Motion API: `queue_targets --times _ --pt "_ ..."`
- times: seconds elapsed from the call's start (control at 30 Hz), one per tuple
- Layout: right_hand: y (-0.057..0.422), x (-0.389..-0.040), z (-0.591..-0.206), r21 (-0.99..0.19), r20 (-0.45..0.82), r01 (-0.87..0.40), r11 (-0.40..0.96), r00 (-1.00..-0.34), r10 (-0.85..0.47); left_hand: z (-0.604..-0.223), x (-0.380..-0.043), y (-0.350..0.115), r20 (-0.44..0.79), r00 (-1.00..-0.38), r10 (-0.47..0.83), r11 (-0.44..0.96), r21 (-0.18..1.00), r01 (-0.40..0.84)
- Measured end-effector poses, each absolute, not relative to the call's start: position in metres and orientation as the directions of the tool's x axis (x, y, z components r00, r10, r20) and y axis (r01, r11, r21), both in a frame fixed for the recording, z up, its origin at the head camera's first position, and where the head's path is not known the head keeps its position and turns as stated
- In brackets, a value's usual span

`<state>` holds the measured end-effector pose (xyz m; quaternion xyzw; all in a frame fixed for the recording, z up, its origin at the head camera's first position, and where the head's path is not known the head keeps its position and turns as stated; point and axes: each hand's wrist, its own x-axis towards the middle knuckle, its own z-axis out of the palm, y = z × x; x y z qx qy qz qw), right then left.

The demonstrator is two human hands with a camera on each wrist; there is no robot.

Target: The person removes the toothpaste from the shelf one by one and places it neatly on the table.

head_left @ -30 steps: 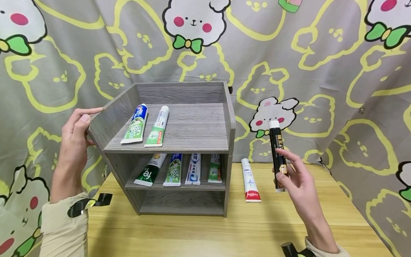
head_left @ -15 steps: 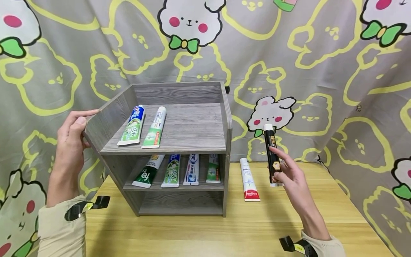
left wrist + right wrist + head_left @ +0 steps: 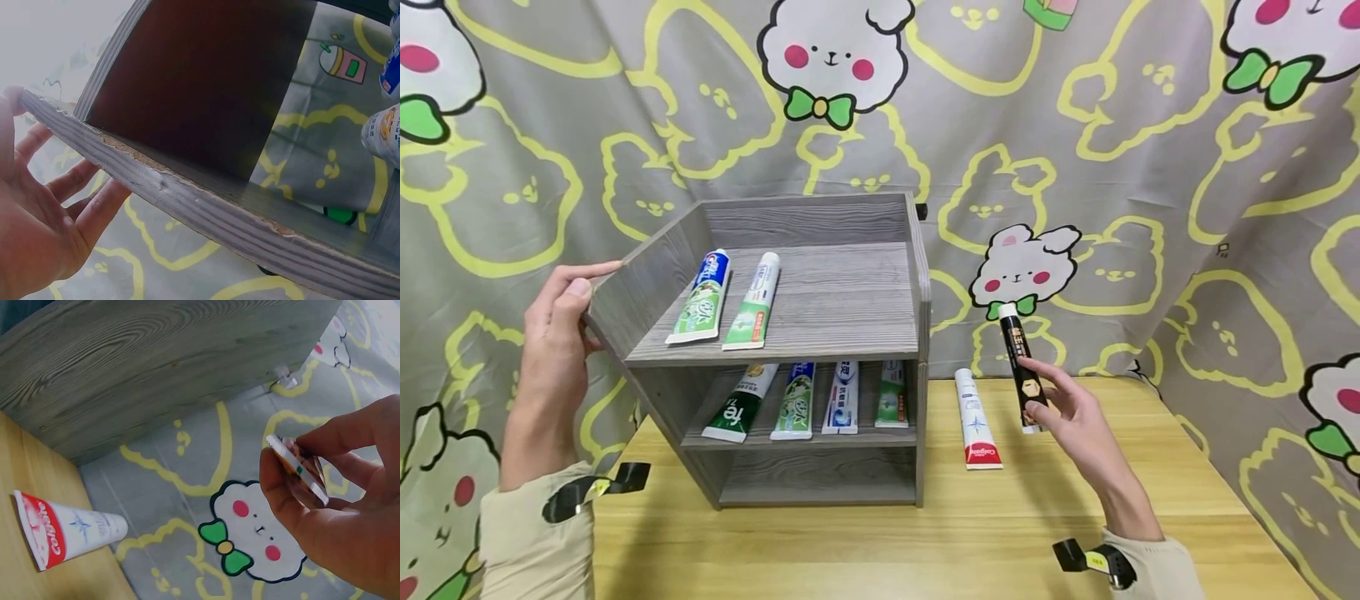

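Note:
My right hand [image 3: 1078,429] pinches a black toothpaste tube [image 3: 1021,367] with a white cap, upright above the table. In the right wrist view its flat crimped end [image 3: 297,469] sits between thumb and fingers. My left hand [image 3: 559,354] holds the left side panel of a grey wooden shelf [image 3: 820,360]; in the left wrist view some fingers [image 3: 103,209] pass behind the panel's edge. On the shelf's top lie a blue-and-green toothpaste tube [image 3: 702,298] and a white-and-green one [image 3: 754,302]. Several more tubes, among them a dark green one [image 3: 741,404], lie on the middle level.
A white-and-red Colgate tube [image 3: 977,421] lies on the wooden table [image 3: 880,550], right of the shelf. Below the tubes is the shelf's bottom compartment [image 3: 820,477]. A patterned grey curtain [image 3: 1120,192] hangs close behind and at both sides.
My right hand has brought the black tube left and slightly down, closer to the shelf. The left hand stays on the side panel; the whole view has shifted slightly.

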<state>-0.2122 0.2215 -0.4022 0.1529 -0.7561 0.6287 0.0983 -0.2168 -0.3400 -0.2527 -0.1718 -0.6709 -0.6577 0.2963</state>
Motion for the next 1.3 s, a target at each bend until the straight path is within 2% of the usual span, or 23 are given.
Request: queue_targets --times 0.97,1.3 --pt "0.242 -0.245 -0.463 -0.989 0.112 -0.11 0.103 -0.993 0.019 -0.255 -0.217 -0.342 0.624 -0.767 -0.15 0.077 0.781 0.62" --pt "0.245 -0.252 -0.483 -0.996 0.0 -0.005 0.086 -0.998 -0.064 -0.254 -0.217 -0.341 0.629 -0.762 -0.15 0.066 0.776 0.628"
